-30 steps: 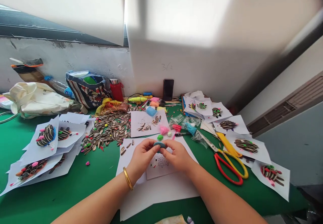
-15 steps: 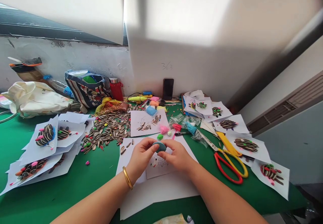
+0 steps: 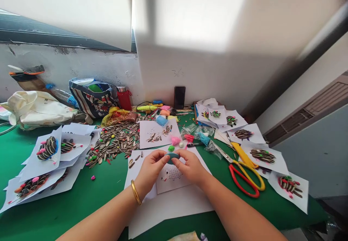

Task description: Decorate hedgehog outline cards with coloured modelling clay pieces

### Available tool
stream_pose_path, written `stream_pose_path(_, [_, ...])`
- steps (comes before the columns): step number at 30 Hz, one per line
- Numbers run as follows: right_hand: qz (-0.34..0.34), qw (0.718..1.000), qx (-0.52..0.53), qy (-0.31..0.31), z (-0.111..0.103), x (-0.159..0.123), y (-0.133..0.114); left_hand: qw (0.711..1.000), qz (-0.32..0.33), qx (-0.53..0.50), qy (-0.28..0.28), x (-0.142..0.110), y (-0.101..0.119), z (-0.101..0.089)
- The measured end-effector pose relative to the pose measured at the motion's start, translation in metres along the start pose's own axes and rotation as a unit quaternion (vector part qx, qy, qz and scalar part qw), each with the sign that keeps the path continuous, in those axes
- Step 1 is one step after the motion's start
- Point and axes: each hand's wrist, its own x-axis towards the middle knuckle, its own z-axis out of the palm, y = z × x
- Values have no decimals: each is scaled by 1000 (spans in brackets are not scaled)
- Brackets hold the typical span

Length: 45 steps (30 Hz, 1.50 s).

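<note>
A flattened blue-green disc of modelling clay (image 3: 172,157) is pinched between my two hands. My left hand (image 3: 154,167), with a gold bangle at the wrist, grips its left edge with thumb and forefinger. On the right edge, the thumb and fingers of my right hand (image 3: 191,165) press it. Just below lies a small paper with a drawn hedgehog (image 3: 173,173), partly covered by my hands. It rests on larger white sheets (image 3: 171,208). Beyond my fingers sit green (image 3: 171,148), white and pink clay lumps, and a few sunflower seeds (image 3: 132,163) lie left of my left hand.
Scissors (image 3: 244,175) with red and yellow handles lie at the right. Seed-and-clay hedgehog pictures are spread at the left (image 3: 47,150) and right (image 3: 262,156). A heap of sunflower seeds (image 3: 119,139), bags, a red bottle (image 3: 124,98) and a phone (image 3: 179,97) stand behind.
Both hands still hold the clay disc, which now appears tilted flatter. More of the drawn hedgehog shows beneath my hands. The whole view has shifted slightly.
</note>
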Motion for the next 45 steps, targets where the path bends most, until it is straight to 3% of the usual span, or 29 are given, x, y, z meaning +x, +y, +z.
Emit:
stream_pose_path(7, [13, 1000, -5, -7, 1, 0, 0, 1000, -7, 0, -22, -1, 1, 1])
stream_pose_path(14, [6, 1000, 20, -22, 1, 0, 0, 1000, 5, 9, 8, 0, 1, 1])
stream_pose_path(24, [20, 999, -24, -26, 5, 0, -1, 999, -2, 47, -7, 1, -7, -1])
stream_pose_path(30, [23, 999, 10, -20, 2, 1, 0, 1000, 8, 21, 8, 0, -5, 1])
stream_pose_path(36, [26, 999, -12, -23, 3, 2, 1, 995, 30, 94, 2, 0, -8, 0])
stream_pose_path(45, [28, 1000, 6, -1, 3, 3, 2, 999, 5, 39, 3, -2, -4, 2])
